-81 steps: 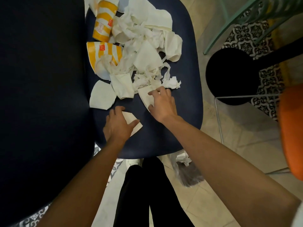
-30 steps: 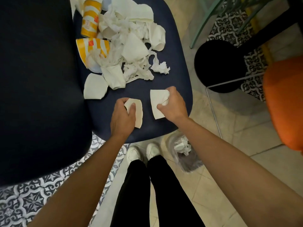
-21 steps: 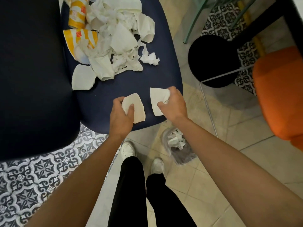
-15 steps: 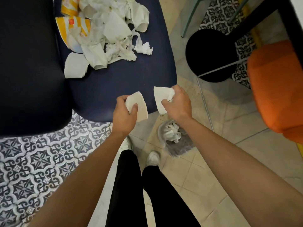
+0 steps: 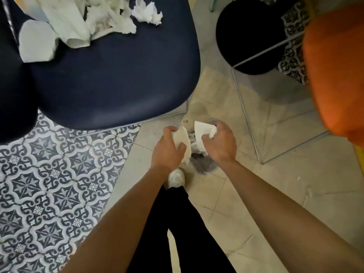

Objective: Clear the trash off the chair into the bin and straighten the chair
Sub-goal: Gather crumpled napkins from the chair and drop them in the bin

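A dark blue chair [image 5: 118, 79] fills the upper left, with a heap of white paper trash [image 5: 84, 18] on the far part of its seat. My left hand [image 5: 167, 150] grips a white paper piece [image 5: 183, 137]. My right hand [image 5: 220, 143] grips another white paper piece [image 5: 201, 131]. Both hands hover close together over the small bin [image 5: 202, 166] on the floor, which is lined with a clear bag and mostly hidden by my hands.
A black stool [image 5: 250, 36] with a thin wire frame stands at upper right, and an orange seat [image 5: 338, 66] fills the right edge. My legs and a white shoe [image 5: 176, 179] are just below the bin. Patterned tiles [image 5: 49, 184] cover the floor on the left.
Both hands, each holding its paper piece, have moved off the chair seat, down and toward me, and now hang over the bin. The view has tilted down, so the trash heap sits higher in frame.
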Demonstrator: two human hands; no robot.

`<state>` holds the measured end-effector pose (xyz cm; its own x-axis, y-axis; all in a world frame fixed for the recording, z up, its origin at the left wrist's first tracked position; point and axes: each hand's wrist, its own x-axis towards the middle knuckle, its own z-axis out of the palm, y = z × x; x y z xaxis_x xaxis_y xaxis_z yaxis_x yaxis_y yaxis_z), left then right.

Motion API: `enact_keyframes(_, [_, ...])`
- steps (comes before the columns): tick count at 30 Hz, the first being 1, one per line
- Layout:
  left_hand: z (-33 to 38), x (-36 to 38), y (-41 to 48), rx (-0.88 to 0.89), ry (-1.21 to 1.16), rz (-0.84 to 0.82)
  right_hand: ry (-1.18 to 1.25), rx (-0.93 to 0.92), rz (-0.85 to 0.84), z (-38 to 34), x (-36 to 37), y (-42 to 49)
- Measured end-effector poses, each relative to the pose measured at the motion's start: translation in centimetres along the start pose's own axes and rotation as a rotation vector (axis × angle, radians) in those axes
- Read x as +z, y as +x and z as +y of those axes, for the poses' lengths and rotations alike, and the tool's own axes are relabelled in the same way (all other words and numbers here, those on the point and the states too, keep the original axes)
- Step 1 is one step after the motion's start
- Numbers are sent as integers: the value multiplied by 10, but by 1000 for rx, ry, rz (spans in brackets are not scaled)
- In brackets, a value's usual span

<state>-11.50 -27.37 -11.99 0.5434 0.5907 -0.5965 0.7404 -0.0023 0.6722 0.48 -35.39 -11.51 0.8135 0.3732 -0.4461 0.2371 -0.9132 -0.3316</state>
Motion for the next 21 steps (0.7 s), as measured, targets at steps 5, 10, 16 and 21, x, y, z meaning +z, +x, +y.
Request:
enact_keyframes(5, [-24,48,38,-14,61,-156,-49,77,-7,37,42,21])
enact_keyframes(10, [-56,98,86,54,233,-282,-149,53,-70,82,90,50])
enact_keyframes(16, [-76,148,128,112,378,-349,-234,52,-211,117,135,82])
enact_keyframes(21, [-85,170,139,93,512,-393,-210,90,-289,128,147,92])
